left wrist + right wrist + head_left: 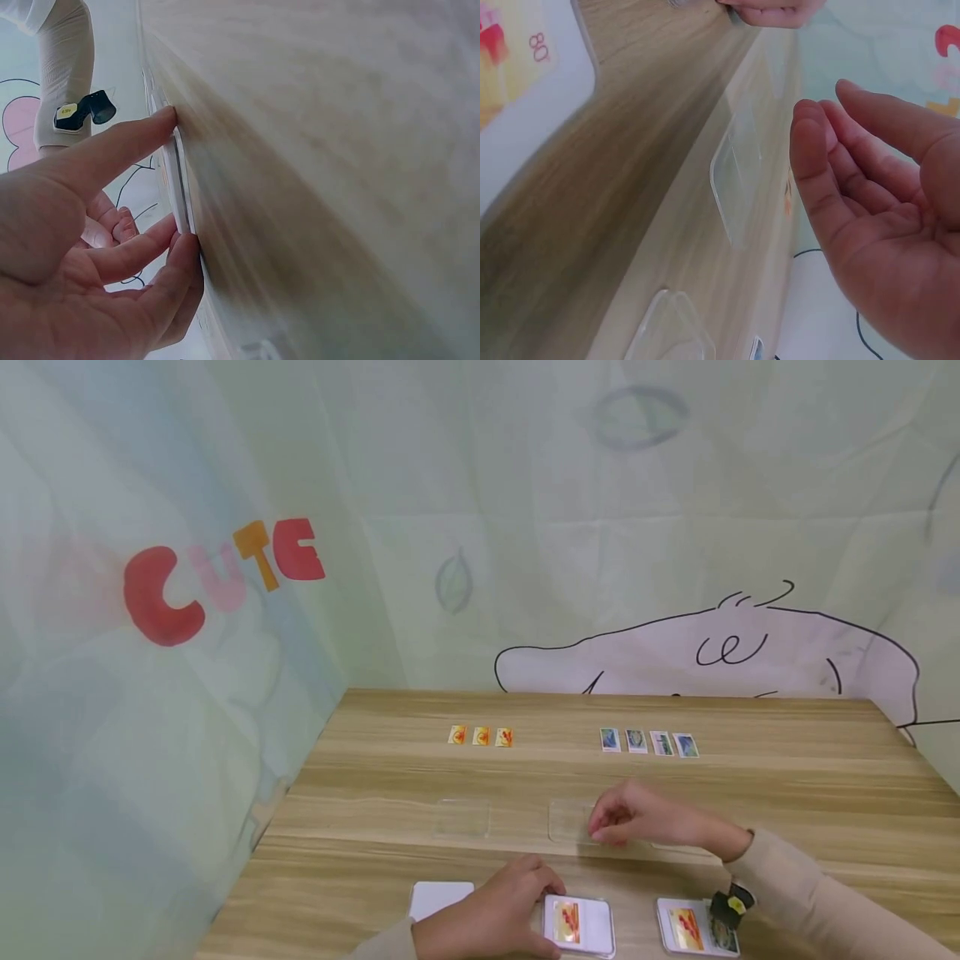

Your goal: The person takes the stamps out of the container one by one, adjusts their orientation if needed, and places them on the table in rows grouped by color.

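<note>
My left hand (498,906) holds the middle white case (596,918) flat on the table, thumb on the near side and fingertips at the far edge. An orange stamp (567,922) lies on that case's left half; the right half is plain white. In the left wrist view the fingers (169,232) and thumb grip the thin case by its edges. My right hand (637,814) hovers over the right part of a clear plastic cover (566,822). Its fingers are loosely bent, the thumb is apart from them, and nothing shows between them in the right wrist view.
Another white case (438,893) is partly behind my left hand. At right, a case (693,906) bears an orange and a dark green stamp. A second clear cover (461,818) lies left. Orange stamps (481,737) and several blue-green stamps (636,742) line the back.
</note>
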Available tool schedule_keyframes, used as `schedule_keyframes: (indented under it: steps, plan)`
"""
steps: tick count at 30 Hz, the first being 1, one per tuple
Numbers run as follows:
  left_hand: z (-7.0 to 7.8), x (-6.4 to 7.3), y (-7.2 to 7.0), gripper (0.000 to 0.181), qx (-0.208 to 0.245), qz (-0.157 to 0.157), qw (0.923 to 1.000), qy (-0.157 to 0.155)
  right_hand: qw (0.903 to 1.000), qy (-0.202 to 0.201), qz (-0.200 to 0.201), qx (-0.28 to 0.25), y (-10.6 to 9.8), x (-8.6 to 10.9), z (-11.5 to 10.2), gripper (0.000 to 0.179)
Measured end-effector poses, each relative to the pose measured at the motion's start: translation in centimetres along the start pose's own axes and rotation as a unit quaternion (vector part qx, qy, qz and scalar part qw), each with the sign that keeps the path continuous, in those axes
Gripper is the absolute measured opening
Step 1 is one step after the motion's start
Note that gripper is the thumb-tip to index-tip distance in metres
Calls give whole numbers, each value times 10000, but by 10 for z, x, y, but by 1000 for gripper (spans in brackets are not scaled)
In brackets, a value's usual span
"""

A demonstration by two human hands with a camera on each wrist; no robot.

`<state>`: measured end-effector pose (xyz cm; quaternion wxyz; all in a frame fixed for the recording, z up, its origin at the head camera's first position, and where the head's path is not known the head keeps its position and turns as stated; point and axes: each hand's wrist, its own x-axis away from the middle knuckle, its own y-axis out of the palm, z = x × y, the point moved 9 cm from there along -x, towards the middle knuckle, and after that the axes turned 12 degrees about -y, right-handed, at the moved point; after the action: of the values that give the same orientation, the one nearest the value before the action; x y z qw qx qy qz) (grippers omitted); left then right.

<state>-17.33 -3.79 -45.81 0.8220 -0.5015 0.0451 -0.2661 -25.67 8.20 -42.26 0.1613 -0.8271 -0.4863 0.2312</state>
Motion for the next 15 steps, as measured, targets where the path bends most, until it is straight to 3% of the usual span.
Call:
schedule_keyframes:
  steps: [15]
  plan:
    - [1,0,0,53,-62,72,9999,113,9993,-59,-220,-310,15,-3,-3,14]
